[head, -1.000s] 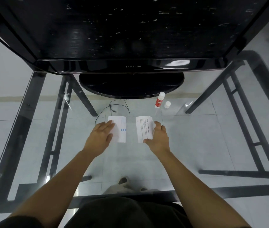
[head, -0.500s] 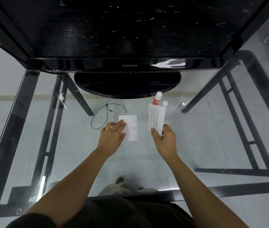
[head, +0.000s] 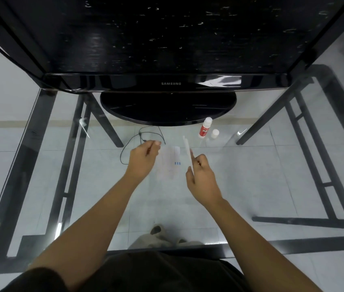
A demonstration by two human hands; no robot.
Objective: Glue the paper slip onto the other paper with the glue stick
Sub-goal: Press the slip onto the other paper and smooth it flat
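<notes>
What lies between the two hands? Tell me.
In the head view, the blurred paper with blue marks lies between the left hand and the right hand, which holds the paper slip.

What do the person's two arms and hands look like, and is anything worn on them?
Both forearms are bare, with no sleeves in view. The left hand and the right hand wear no gloves. No watch, ring or bracelet shows on either one, and no markings show.

Two bare forearms reach out from the bottom of the view, uncovered from elbow to wrist, ending in a bare left hand (head: 143, 159) and a bare right hand (head: 200, 178). No rings, watch or bracelets show. A dark, plain fabric garment (head: 156, 272) covers the person's body at the lower edge. A beige slipper-like shoe (head: 158, 230) shows below.
</notes>
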